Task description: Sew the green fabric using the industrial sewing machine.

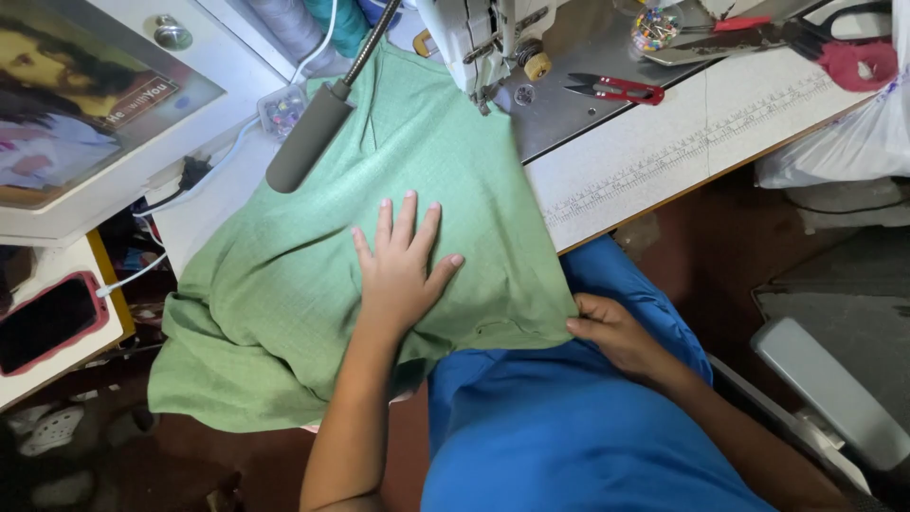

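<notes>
Both hands meet the green fabric (pixel 284 284): left hand (pixel 398 270) lies flat mid-cloth, fingers spread; right hand (pixel 616 332) pinches its corner hanging off the counter (pixel 664 161) near edge.

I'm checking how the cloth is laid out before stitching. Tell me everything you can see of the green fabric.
The green fabric is a woven, linen-like cloth, spread over the sewing table with creases, its left part hanging off the edge in folds. Its top end runs under the sewing machine. The left hand lies flat on its middle, fingers spread; the right hand grips its lower right corner. A grey lamp head sits over it.
</notes>
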